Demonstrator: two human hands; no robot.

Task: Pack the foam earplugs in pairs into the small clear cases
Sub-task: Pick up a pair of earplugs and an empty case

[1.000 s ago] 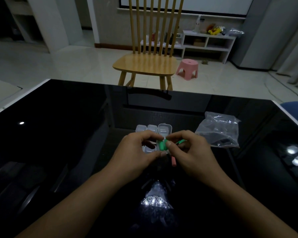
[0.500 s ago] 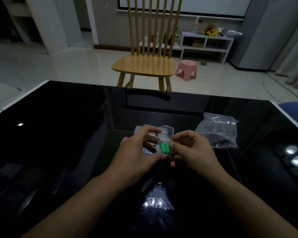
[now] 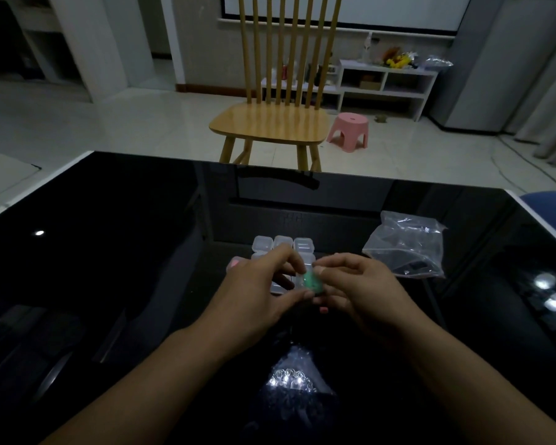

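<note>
A small clear case (image 3: 310, 279) with green earplugs inside sits between both hands over the black table. My left hand (image 3: 257, 292) pinches it from the left with forefinger on top and thumb below. My right hand (image 3: 363, 287) pinches its right side. Behind the hands stands a cluster of small clear cases (image 3: 281, 244). A case holding something pink (image 3: 235, 263) peeks out left of my left hand. A pink earplug (image 3: 324, 310) lies on the table under my right hand.
A crumpled clear plastic bag (image 3: 406, 248) lies to the right of the cases. The glossy black table (image 3: 109, 252) reflects ceiling lights. Beyond its far edge stand a wooden chair (image 3: 270, 123) and a pink stool (image 3: 349, 131).
The case's lid, open one second ago, has come down over the green earplugs. Both hands now pinch the closed case.
</note>
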